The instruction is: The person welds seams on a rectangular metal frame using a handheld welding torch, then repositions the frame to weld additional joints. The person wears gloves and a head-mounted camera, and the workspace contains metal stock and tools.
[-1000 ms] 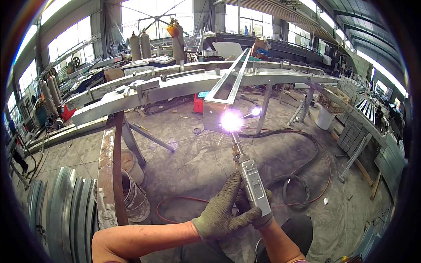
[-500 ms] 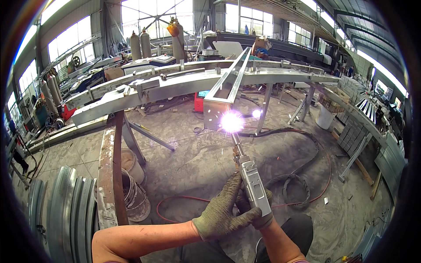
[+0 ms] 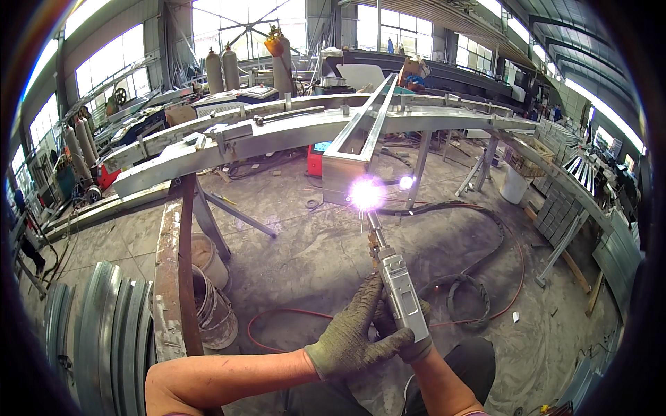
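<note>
Both hands grip a silver torch (image 3: 404, 291), the left hand (image 3: 354, 333) alongside, the right hand (image 3: 417, 352) mostly hidden behind; glare (image 3: 365, 193) covers the lower right of the near end of a metal box beam (image 3: 339, 179), laid across rails (image 3: 166, 167). Braced wrists, constant nozzle (image 3: 375, 225) angle and unhurried travel should favour evenness.

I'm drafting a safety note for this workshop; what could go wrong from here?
Sparks from the bright violet-white flash at the box-shaped silver metal beam might burn the bare forearms. The thick black hose and thin red hose on the grey floor could catch a foot. If the olive-grey-gloved left hand or right hand slipped, the silver metal torch could stray.
</note>
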A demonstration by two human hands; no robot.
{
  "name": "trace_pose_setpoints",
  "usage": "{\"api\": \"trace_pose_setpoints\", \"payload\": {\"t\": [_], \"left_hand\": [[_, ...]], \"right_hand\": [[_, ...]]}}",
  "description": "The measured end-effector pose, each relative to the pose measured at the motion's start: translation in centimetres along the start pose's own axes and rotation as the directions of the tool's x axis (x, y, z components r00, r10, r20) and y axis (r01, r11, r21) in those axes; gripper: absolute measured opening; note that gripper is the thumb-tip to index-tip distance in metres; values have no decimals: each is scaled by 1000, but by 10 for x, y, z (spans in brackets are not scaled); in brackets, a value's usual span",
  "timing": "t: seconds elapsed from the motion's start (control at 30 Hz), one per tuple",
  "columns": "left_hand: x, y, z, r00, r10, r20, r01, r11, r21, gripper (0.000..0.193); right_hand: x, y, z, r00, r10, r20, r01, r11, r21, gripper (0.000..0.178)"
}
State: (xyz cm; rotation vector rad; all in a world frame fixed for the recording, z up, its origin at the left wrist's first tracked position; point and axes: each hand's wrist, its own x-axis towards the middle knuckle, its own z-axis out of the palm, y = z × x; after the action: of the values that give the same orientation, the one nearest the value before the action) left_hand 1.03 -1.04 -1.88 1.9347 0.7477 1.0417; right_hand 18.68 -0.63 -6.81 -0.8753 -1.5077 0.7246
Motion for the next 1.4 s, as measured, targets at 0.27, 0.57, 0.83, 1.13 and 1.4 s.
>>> {"api": "trace_pose_setpoints", "payload": {"t": [0.27, 0.57, 0.83, 1.13, 1.4], "left_hand": [[1, 1, 2, 1000, -4, 2, 4, 1000, 11, 112], [-1, 6, 2, 1000, -31, 0, 31, 999, -34, 114], [-1, 4, 2, 1000, -22, 1, 22, 999, 24, 114], [-2, 2, 2, 999, -51, 16, 51, 999, 20, 114], [-2, -2, 4, 1000, -14, 13, 14, 1000, -6, 115]], "right_hand": [[1, 2, 0, 998, -63, -9, 62, 997, -51, 8], [0, 3, -1, 999, -46, -9, 46, 998, -36, 7], [-3, 5, 0, 1000, -21, -16, 21, 999, 29, 8], [-8, 10, -2, 999, 34, -13, -34, 999, 20, 8], [-6, 11, -1, 1000, -13, -21, 14, 999, 30, 6]]}}
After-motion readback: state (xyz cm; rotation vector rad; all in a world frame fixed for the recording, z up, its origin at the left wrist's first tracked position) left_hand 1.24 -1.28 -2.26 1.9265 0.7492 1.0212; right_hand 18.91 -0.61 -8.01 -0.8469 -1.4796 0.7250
